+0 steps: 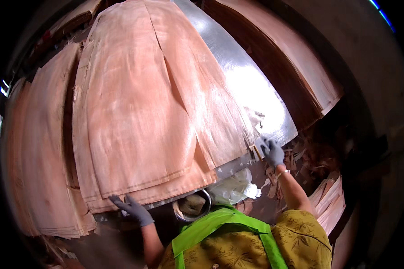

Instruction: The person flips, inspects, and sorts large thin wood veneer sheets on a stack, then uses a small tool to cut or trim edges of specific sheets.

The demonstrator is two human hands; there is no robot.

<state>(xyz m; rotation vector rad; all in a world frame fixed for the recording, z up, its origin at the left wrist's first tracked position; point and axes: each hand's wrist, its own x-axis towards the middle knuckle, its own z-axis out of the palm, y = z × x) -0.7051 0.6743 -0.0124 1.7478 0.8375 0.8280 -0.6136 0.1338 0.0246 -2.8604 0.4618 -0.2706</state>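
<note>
Thin, reddish wood veneer sheets (134, 103) lie overlapping on a shiny metal-topped table (256, 85). A long split runs down the upper sheet, and its right part overlaps in folds. At the near left corner, my left hand (132, 210) in a grey glove rests by the sheets' front edge, fingers stretched and apart. My right hand (273, 153), also gloved, is at the table's near right corner with its fingers extended over the metal. Just left of those fingers sits a small tan-and-dark object (256, 152), its kind unclear, beside the veneer's corner.
Veneer stacks stand to the left (45, 134) and the far right (300, 58). Below the table's front edge are a round bucket (206, 210) with a brownish lump inside and a clear plastic bag (233, 186). Veneer scraps (321, 154) litter the right side.
</note>
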